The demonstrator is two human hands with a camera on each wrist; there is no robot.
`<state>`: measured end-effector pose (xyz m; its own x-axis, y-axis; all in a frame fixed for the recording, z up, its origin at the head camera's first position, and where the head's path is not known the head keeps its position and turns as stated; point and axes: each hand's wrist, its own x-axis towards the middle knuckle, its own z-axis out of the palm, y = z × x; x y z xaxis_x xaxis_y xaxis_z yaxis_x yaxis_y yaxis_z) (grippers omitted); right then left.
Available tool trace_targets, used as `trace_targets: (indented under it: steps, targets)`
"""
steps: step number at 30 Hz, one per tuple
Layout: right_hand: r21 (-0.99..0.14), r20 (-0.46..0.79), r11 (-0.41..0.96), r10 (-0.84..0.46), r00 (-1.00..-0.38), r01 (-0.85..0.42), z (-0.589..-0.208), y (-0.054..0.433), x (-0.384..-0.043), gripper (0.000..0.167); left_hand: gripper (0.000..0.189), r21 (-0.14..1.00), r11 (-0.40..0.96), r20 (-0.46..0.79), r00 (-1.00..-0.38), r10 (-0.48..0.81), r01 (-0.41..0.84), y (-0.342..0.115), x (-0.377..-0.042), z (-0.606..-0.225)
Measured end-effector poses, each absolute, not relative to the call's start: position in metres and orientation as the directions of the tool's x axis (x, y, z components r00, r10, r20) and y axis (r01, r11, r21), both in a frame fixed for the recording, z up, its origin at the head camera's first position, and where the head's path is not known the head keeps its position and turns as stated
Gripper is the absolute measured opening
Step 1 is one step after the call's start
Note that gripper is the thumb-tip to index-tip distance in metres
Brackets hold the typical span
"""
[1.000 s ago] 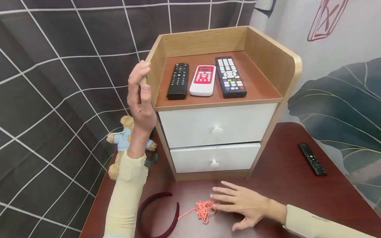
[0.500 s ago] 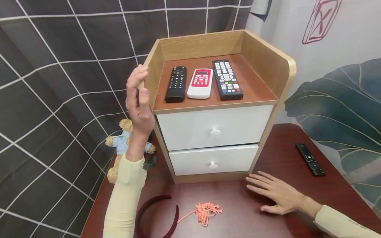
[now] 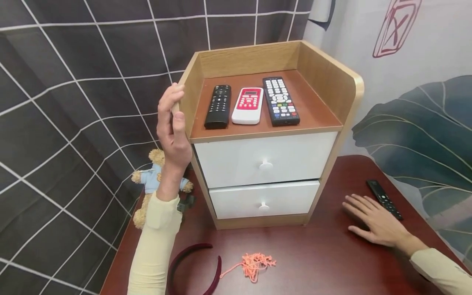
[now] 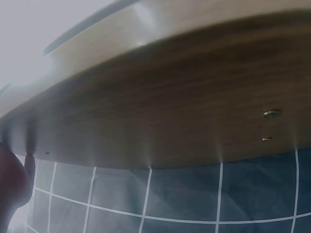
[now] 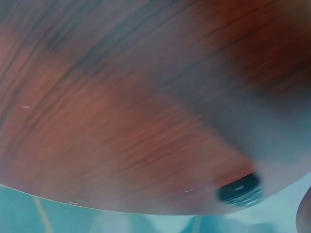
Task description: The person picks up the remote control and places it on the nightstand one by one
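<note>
My left hand point(image 3: 172, 133) grips the front edge of the left side panel of a small wooden cabinet point(image 3: 328, 84), its fingertips curled over the edge. The left wrist view shows the panel's outer face point(image 4: 160, 107) close up. My right hand point(image 3: 380, 223) is over the right part of the table, fingers extended and holding nothing. Just beyond it lies a black remote control point(image 3: 377, 190), partly covered by the hand. In the right wrist view the remote's end point(image 5: 240, 190) shows low at the right.
On the cabinet top lie a black remote point(image 3: 218, 106), a red-and-white remote point(image 3: 248, 105) and a white-buttoned remote point(image 3: 281, 101). Both white drawers point(image 3: 232, 164) look closed. A dark red headband point(image 3: 215, 272) and orange string point(image 3: 253, 264) lie in front; a teddy bear point(image 3: 149, 180) sits left.
My right hand has moved right across the table, away from the orange string and towards the black remote. The left hand keeps its grip on the panel. The head view has tilted slightly.
</note>
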<state>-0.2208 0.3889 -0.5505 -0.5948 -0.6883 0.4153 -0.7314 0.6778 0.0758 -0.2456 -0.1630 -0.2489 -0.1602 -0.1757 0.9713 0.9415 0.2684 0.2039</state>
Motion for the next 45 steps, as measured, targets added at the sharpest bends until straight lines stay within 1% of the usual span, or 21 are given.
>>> trace_targets:
  steps: [1, 3, 6, 10, 12, 15, 18, 23, 28, 31, 35, 38, 40, 42, 45]
  targets:
    - [0.065, 0.413, 0.717, -0.652, -0.636, -0.694, -0.551, 0.396, -0.222, 0.075, 0.037, 0.204, 0.269, 0.972, -0.161, -0.173, 0.941, -0.163, -0.246, -0.250]
    - [0.038, 0.423, 0.781, -0.578, -0.698, -0.624, -0.554, 0.407, -0.225, 0.077, 0.038, 0.203, 0.270, 0.973, -0.162, -0.167, 0.941, -0.164, -0.247, -0.251]
    - [-0.021, 0.427, 0.854, -0.463, -0.777, -0.520, -0.557, 0.419, -0.228, 0.080, 0.038, 0.202, 0.274, 0.973, -0.161, -0.166, 0.940, -0.164, -0.247, -0.251]
    - [-0.127, 0.390, 0.924, -0.288, -0.875, -0.361, -0.557, 0.428, -0.230, 0.080, 0.038, 0.200, 0.275, 0.972, -0.156, -0.173, 0.940, -0.165, -0.246, -0.251]
    - [-0.186, 0.357, 0.947, -0.183, -0.916, -0.261, -0.557, 0.430, -0.231, 0.080, 0.038, 0.197, 0.277, 0.973, -0.154, -0.170, 0.940, -0.165, -0.246, -0.250]
    - [-0.252, 0.311, 0.959, -0.047, -0.949, -0.130, -0.557, 0.433, -0.231, 0.082, 0.038, 0.192, 0.278, 0.975, -0.151, -0.163, 0.941, -0.164, -0.246, -0.250]
    - [-0.287, 0.270, 0.957, 0.047, -0.962, -0.034, -0.559, 0.433, -0.232, 0.087, 0.038, 0.193, 0.283, 0.976, -0.155, -0.153, 0.939, -0.163, -0.247, -0.250]
    - [-0.254, 0.235, 0.966, 0.113, -0.965, 0.051, -0.562, 0.430, -0.235, 0.082, 0.038, 0.195, 0.290, 0.976, -0.158, -0.146, 0.937, -0.163, -0.247, -0.252]
    - [-0.214, 0.230, 0.974, 0.126, -0.965, 0.076, -0.564, 0.425, -0.242, 0.069, 0.038, 0.188, 0.299, 0.978, -0.150, -0.145, 0.935, -0.164, -0.247, -0.252]
    - [-0.218, 0.212, 0.972, 0.133, -0.968, 0.086, -0.562, 0.423, -0.246, 0.062, 0.038, 0.183, 0.302, 0.979, -0.145, -0.145, 0.936, -0.165, -0.247, -0.251]
    - [-0.231, 0.169, 0.968, 0.141, -0.976, 0.100, -0.556, 0.421, -0.250, 0.057, 0.038, 0.179, 0.298, 0.979, -0.141, -0.147, 0.937, -0.166, -0.248, -0.249]
    - [-0.232, 0.154, 0.969, 0.127, -0.980, 0.089, -0.553, 0.422, -0.250, 0.055, 0.038, 0.184, 0.295, 0.978, -0.146, -0.146, 0.938, -0.165, -0.248, -0.249]
    - [-0.224, 0.172, 0.973, 0.097, -0.980, 0.058, -0.553, 0.422, -0.250, 0.054, 0.038, 0.186, 0.290, 0.978, -0.148, -0.145, 0.939, -0.165, -0.247, -0.250]
    - [-0.210, 0.210, 0.978, 0.056, -0.976, 0.011, -0.554, 0.423, -0.250, 0.051, 0.038, 0.186, 0.285, 0.979, -0.151, -0.140, 0.940, -0.165, -0.247, -0.250]
    - [-0.172, 0.295, 0.981, -0.040, -0.955, -0.094, -0.555, 0.424, -0.250, 0.048, 0.037, 0.179, 0.282, 0.980, -0.145, -0.136, 0.943, -0.166, -0.247, -0.251]
